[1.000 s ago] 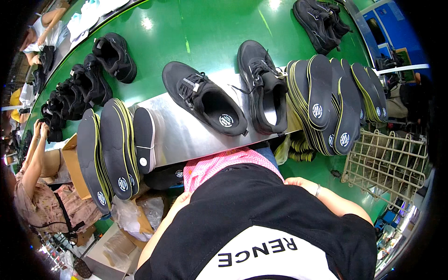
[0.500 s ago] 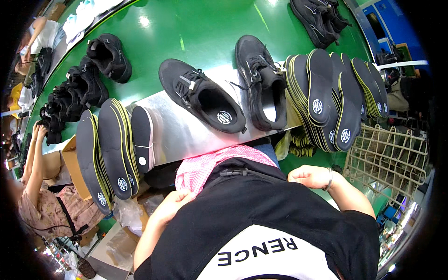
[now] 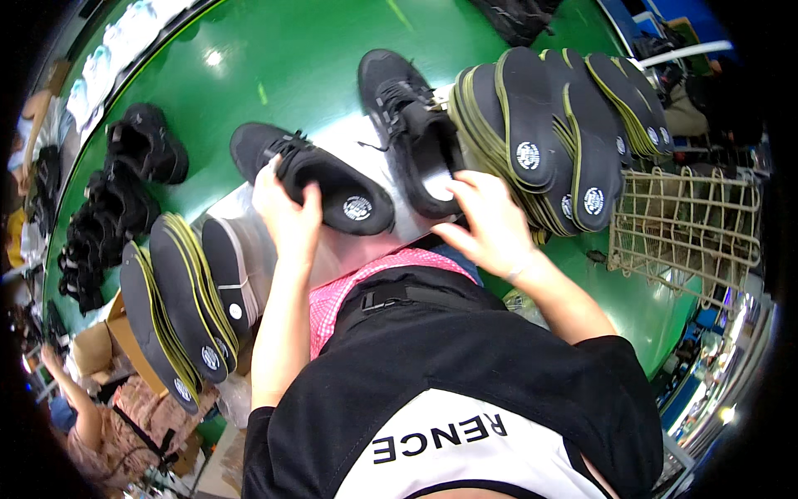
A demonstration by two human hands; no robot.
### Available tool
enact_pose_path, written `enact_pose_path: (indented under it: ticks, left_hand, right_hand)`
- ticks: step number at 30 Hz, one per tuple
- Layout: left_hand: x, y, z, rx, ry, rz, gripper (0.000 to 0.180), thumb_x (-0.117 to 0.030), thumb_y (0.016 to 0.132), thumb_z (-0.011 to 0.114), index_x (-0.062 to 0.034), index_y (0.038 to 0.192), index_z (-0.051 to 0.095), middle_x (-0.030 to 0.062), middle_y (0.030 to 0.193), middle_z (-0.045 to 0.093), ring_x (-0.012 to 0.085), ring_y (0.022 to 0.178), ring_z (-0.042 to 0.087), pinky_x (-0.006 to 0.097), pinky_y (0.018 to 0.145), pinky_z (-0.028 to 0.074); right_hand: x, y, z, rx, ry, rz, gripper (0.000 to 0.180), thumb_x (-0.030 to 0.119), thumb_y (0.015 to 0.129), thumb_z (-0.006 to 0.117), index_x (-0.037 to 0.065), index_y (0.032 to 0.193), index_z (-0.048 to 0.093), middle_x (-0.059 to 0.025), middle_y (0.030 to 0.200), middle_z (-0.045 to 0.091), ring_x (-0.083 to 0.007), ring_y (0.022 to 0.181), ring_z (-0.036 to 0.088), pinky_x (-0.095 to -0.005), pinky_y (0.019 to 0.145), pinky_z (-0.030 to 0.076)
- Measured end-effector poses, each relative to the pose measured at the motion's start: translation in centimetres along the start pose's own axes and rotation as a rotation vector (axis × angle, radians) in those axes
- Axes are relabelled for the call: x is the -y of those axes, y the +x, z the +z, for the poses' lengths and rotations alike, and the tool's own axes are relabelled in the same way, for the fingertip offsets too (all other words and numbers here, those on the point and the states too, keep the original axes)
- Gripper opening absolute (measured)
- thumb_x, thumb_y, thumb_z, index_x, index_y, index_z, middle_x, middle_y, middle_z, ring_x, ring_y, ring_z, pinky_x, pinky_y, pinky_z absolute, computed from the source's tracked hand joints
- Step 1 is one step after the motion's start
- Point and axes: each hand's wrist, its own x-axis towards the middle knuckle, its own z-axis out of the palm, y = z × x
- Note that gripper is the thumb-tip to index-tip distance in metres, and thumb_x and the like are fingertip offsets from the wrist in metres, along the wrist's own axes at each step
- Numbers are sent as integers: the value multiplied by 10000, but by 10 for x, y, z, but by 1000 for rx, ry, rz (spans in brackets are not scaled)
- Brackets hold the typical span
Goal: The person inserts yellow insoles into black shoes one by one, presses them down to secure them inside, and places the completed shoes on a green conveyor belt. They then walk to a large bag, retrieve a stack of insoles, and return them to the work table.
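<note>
Two black lace-up shoes rest on a shiny metal plate in front of me. The left shoe (image 3: 349, 185) has a dark insole with a pale round mark inside; the right shoe (image 3: 407, 125) shows a white inner bottom. My left hand (image 3: 287, 212) is at the left shoe's collar, its thumb and fingers apart on either side of the edge. My right hand (image 3: 492, 220) reaches to the heel of the right shoe, fingertips close to its collar and thumb spread away. Whether those fingertips touch cannot be told.
Stacked black insoles with yellow-green edges (image 3: 525, 121) stand right of the shoes; more insole stacks (image 3: 195, 291) stand left. Several black shoes (image 3: 145, 150) line the green table's far left. A wire rack (image 3: 682, 224) is at right. Another person's arm (image 3: 75, 391) shows lower left.
Both my hands have risen from my waist to the two shoes, left hand to the left shoe, right hand to the right one. The whole view has shifted, and things appear further left.
</note>
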Motion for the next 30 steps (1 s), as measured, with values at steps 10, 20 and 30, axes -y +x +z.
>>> enact_pose_path:
  ticks: [10, 20, 30]
  left_hand:
    - [53, 27, -42, -122, -153, -77, 372, 37, 749, 416, 7, 1117, 461, 124, 1028, 548, 200, 950, 521, 279, 860, 375]
    - [-45, 1, -32, 67, 168, 645, 474, -80, 662, 589, -8, 1112, 459, 150, 1161, 460, 294, 1092, 409, 388, 927, 302]
    - [-68, -6, 56, 577, 231, 859, 241, -187, 676, 606, -83, 886, 551, 33, 892, 545, 220, 934, 475, 340, 754, 375]
  right_hand:
    - [-16, 22, 41, 199, -49, -99, 253, 234, 685, 617, 18, 810, 579, -136, 1093, 471, -303, 1094, 394, -407, 880, 361]
    - [-132, 5, -103, -239, -609, 594, 574, 425, 715, 582, 52, 1127, 438, -145, 1030, 506, -303, 974, 479, -410, 762, 441]
    - [-171, 21, -87, -50, -513, 930, 663, 417, 626, 622, 148, 1191, 403, -184, 1251, 321, -364, 1043, 454, -450, 821, 417]
